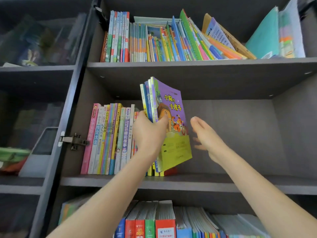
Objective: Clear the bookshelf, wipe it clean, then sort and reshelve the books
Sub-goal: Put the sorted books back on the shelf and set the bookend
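Left hand, just right of the standing row of books on the middle shelf, grips a tilted bundle of thin books, thumb across the purple cover. Right hand hovers spread and empty just beside it. With that side unsupported, the loose bundle could fan out and slide rightward.

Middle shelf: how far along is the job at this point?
Done, apparently: an upright row stands left on the middle shelf. In hand: the left hand grips a purple-fronted bundle beside that row; the right hand is open nearby. Left: the shelf's right half is bare, and top-shelf books lean untidily. One frame cannot settle clearing versus reshelving.
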A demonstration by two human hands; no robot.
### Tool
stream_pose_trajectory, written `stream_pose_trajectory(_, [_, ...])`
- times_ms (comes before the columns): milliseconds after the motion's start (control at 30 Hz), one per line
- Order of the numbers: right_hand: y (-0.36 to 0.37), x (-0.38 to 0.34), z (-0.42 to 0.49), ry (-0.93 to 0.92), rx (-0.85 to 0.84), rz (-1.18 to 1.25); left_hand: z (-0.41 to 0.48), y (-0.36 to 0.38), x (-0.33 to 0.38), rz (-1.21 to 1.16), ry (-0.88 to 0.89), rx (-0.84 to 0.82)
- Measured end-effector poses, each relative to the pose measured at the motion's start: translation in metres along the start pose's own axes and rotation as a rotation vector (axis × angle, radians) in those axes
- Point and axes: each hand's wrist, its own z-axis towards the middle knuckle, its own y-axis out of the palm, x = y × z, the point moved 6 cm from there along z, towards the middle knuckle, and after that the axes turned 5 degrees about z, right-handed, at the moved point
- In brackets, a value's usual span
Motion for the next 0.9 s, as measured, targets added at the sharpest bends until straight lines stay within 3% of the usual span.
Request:
stream_pose_trajectory(67, [0.009, 0.008, -0.003, 0.049, -0.124, -0.004, -0.014, 0.032, -0.008, 0.042, -0.017, -0.030])
stream_pose_trajectory(167, [0.006, 0.033, 0.007, 0.120, -0.090, -0.071, -0.028, 0.072, -0.023, 0.127, -0.043, -0.064])
stream_pose_trajectory(333, [0.020, 0.053, 0.007, 0.327, -0.188, 0.170, -0.020, 0.097, -0.044, 0.283, 0.014, -0.141])
stream_pose_trajectory(400, [0.028, 0.046, 0.000, 0.294, -0.251, 0.191, -0.012, 0.098, -0.051, 0.262, 0.043, -0.271])
stream_pose_trajectory(500, [0.036, 0.039, -0.008, 0.195, -0.303, 0.097, -0.010, 0.094, -0.061, 0.025, -0.066, -0.551])
stream_pose_trajectory(567, [0.040, 0.039, -0.007, 0.156, -0.302, 0.070, -0.011, 0.090, -0.067, 0.002, -0.083, -0.629])
stream_pose_trajectory(767, [0.050, 0.039, -0.004, 0.125, -0.352, -0.028, 0.007, 0.085, -0.064, 0.336, 0.130, -0.443])
stream_pose_trajectory(900, [0.048, 0.041, -0.006, 0.111, -0.424, -0.120, 0.012, 0.079, -0.062, 0.314, 0.153, -0.408])
